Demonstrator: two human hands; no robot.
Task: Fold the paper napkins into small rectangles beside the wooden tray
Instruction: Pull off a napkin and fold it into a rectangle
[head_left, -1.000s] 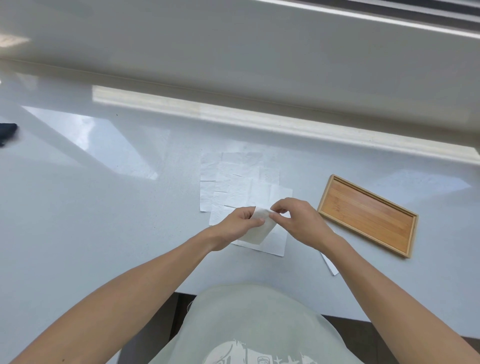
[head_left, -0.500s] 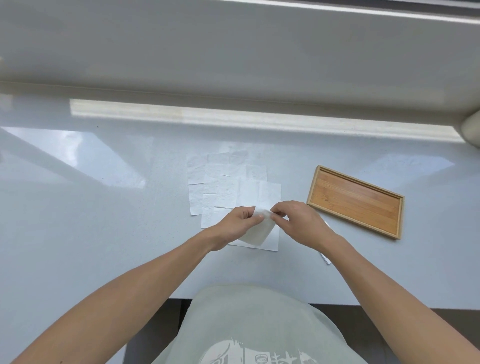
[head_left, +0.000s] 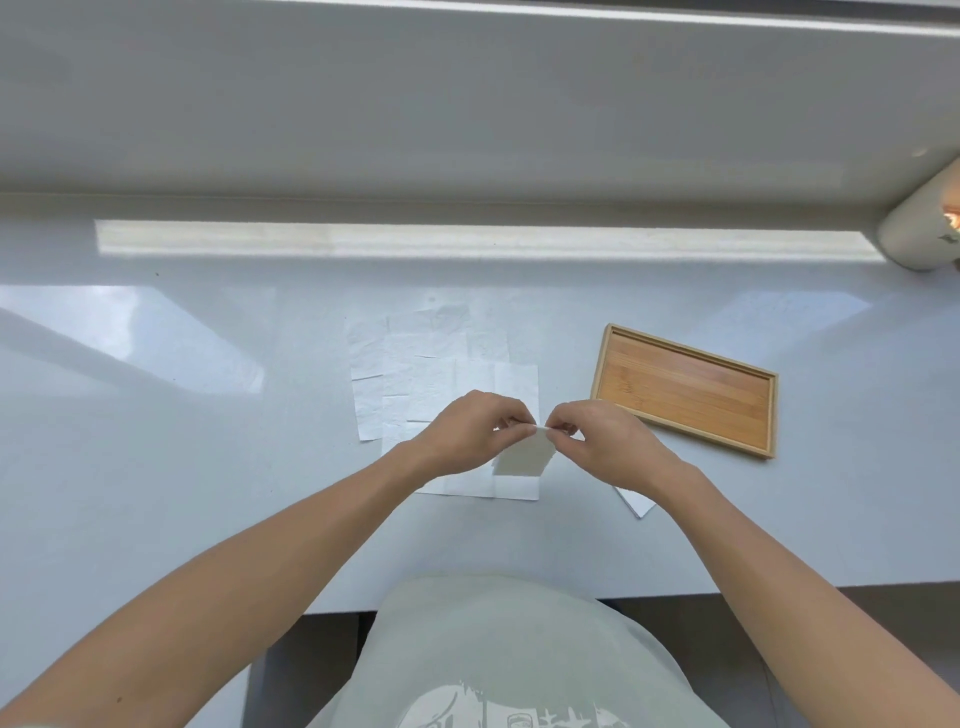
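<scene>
Both hands hold one white paper napkin (head_left: 522, 460) a little above the counter. My left hand (head_left: 470, 434) pinches its upper edge from the left, and my right hand (head_left: 605, 444) pinches the same edge from the right. The napkin hangs down folded between them. Beneath lie several flat unfolded napkins (head_left: 431, 374), overlapping in a loose pile. The empty wooden tray (head_left: 685, 389) sits to the right of the pile. A small folded white piece (head_left: 636, 503) peeks out under my right wrist.
The white counter (head_left: 182, 467) runs left and right, with its front edge close to my body. A raised white ledge (head_left: 467, 156) borders the back. A rounded white object (head_left: 922, 228) stands at the far right on the counter's back edge.
The napkin has been lifted and its top edge drawn level between both hands. The view shifted, so the tray now sits more squarely to the right.
</scene>
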